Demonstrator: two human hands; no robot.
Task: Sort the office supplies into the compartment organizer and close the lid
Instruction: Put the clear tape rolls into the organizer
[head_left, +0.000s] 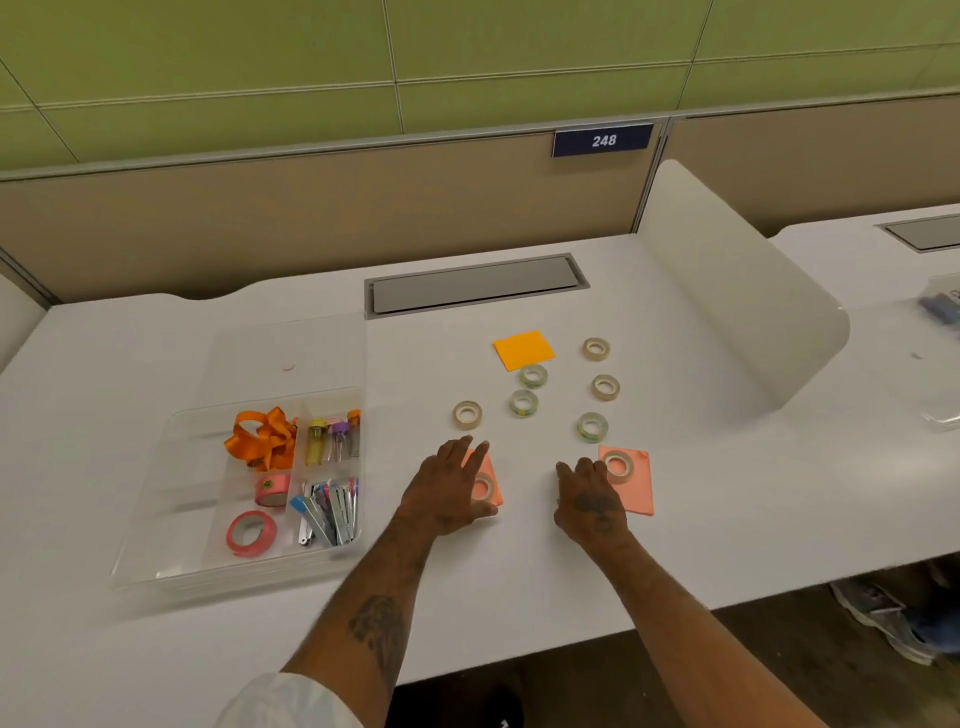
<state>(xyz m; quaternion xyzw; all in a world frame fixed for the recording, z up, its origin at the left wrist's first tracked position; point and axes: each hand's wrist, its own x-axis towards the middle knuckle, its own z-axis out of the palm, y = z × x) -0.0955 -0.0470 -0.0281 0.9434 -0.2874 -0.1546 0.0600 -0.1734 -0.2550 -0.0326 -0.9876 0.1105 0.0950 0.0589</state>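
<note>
A clear compartment organizer (156, 519) lies at the left with its lid (285, 353) open behind it. It holds an orange ribbon (262, 436), two pink tape rolls (251, 532), small bottles (332, 439) and clips (327, 514). Several small tape rolls (523, 403) lie loose on the desk near an orange note pad (523, 349). My left hand (447, 493) rests over a pink pad (491, 470) bearing a tape roll (483, 487), fingers spread around it. My right hand (589, 501) lies beside another pink pad (636, 488) bearing a roll (619, 465), fingertips near that roll.
A grey cable hatch (475, 283) sits at the back of the white desk (519, 571). A curved white divider (737, 291) stands to the right. Beyond it, another desk holds a blue item (940, 306). Shoes (883, 618) show on the floor at the right.
</note>
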